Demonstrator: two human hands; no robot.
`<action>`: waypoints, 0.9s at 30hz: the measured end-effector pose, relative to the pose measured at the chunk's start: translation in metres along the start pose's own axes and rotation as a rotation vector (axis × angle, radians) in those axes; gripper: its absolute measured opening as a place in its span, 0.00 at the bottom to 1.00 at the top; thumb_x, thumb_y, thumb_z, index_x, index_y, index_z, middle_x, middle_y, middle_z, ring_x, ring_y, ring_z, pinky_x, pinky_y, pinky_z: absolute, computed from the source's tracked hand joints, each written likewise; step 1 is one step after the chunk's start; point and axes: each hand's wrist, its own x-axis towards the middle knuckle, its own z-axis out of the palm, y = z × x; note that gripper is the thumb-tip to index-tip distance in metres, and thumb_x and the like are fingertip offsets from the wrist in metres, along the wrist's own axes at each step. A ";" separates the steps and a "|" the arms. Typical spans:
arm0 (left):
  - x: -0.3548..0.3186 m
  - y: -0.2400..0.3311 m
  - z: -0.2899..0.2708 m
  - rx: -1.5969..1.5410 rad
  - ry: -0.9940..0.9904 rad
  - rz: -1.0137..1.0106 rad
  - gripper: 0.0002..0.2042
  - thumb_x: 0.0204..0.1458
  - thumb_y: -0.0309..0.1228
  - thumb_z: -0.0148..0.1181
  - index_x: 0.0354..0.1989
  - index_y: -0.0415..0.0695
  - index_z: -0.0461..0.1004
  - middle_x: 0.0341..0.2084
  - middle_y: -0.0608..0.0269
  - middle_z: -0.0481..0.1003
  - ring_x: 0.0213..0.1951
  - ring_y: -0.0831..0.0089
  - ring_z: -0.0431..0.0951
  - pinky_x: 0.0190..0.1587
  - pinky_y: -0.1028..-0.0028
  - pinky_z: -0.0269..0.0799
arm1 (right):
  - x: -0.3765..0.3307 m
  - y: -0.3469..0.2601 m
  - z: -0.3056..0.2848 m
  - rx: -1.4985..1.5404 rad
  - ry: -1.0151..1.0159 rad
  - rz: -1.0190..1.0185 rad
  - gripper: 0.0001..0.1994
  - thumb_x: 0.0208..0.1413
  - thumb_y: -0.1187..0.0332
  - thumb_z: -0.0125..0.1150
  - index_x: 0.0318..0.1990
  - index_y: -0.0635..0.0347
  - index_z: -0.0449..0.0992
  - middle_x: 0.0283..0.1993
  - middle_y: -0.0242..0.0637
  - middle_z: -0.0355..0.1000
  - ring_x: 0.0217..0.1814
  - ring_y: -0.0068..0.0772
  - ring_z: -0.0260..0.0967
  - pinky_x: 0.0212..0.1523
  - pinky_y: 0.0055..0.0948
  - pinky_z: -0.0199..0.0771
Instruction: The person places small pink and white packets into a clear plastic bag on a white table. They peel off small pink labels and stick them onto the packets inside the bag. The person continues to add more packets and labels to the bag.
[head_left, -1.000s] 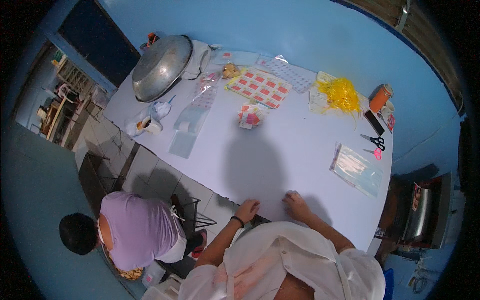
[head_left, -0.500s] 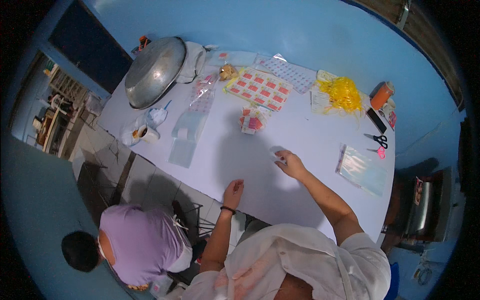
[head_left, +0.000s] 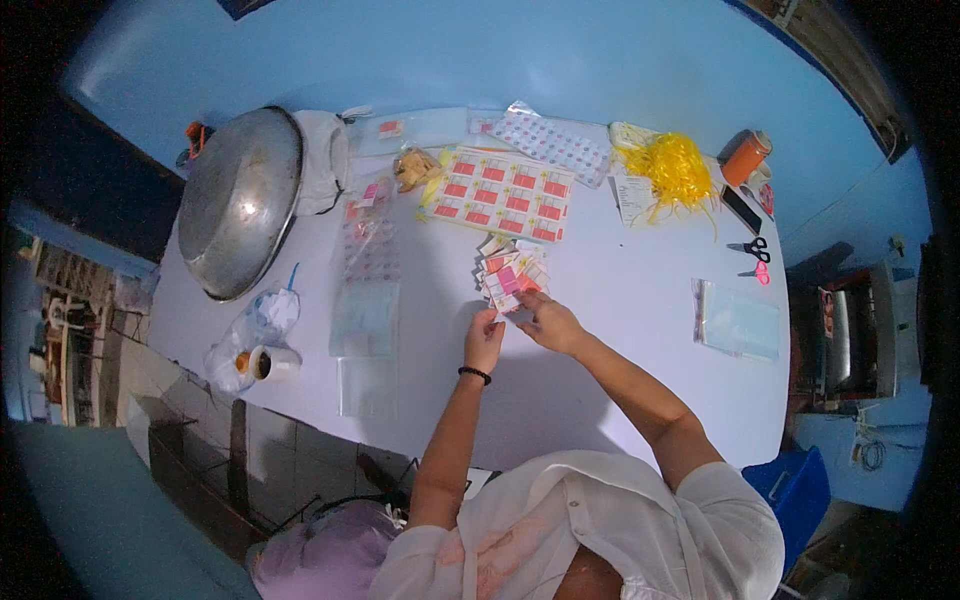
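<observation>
A loose pile of small printed paper labels (head_left: pixel 508 272), white with red and pink, lies mid-table in front of me. My left hand (head_left: pixel 484 340), a dark bead bracelet on its wrist, is at the pile's near edge. Its thumb and finger are closed on a label's whitish corner. From the right, my right hand (head_left: pixel 552 325) reaches over the same edge, fingers stretched onto the labels and thumb held apart. Behind the pile lie printed label sheets (head_left: pixel 503 192) with rows of red and white labels.
Left are a large metal basin (head_left: pixel 240 205), a white cup (head_left: pixel 275 363) and clear plastic bags (head_left: pixel 363 335). Yellow ribbons (head_left: pixel 672 172), a phone (head_left: pixel 741 211), scissors (head_left: pixel 757 250) and more plastic bags (head_left: pixel 740 320) lie right. A person in purple (head_left: pixel 330 550) is at lower left.
Both hands have moved forward to the label pile and come close together. My left fingers have taken a label's corner. The view has shifted, and the person in purple shows less.
</observation>
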 end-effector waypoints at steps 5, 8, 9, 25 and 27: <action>0.009 0.007 0.012 -0.108 0.152 -0.066 0.32 0.56 0.28 0.66 0.65 0.37 0.55 0.57 0.53 0.67 0.54 0.69 0.71 0.53 0.70 0.72 | 0.017 0.017 -0.019 0.252 0.227 0.200 0.25 0.52 0.61 0.69 0.54 0.65 0.73 0.47 0.53 0.74 0.47 0.50 0.75 0.45 0.42 0.74; 0.023 0.015 0.021 -0.352 0.199 -0.166 0.31 0.56 0.28 0.65 0.64 0.39 0.55 0.55 0.54 0.69 0.57 0.69 0.69 0.55 0.69 0.70 | 0.034 0.035 -0.010 0.239 0.336 0.273 0.30 0.49 0.56 0.72 0.55 0.67 0.73 0.48 0.56 0.73 0.50 0.53 0.72 0.50 0.42 0.73; 0.027 0.018 0.021 -0.408 0.161 -0.163 0.29 0.57 0.28 0.65 0.63 0.38 0.56 0.55 0.55 0.69 0.57 0.69 0.69 0.56 0.69 0.69 | 0.040 0.039 -0.003 0.203 0.346 0.264 0.32 0.48 0.55 0.73 0.55 0.68 0.73 0.49 0.57 0.72 0.51 0.54 0.71 0.52 0.43 0.72; 0.045 0.003 0.009 -0.692 0.031 -0.257 0.13 0.61 0.24 0.58 0.53 0.40 0.68 0.49 0.62 0.75 0.47 0.74 0.76 0.51 0.71 0.74 | 0.043 0.032 0.031 0.016 0.331 0.142 0.37 0.44 0.55 0.74 0.61 0.62 0.70 0.56 0.58 0.65 0.55 0.61 0.64 0.55 0.52 0.68; 0.045 0.004 0.007 -0.719 0.008 -0.274 0.13 0.61 0.24 0.58 0.54 0.41 0.68 0.49 0.62 0.75 0.47 0.73 0.77 0.50 0.70 0.75 | 0.045 0.029 0.034 -0.046 0.334 0.166 0.36 0.43 0.55 0.74 0.59 0.62 0.71 0.56 0.58 0.65 0.56 0.61 0.62 0.55 0.52 0.68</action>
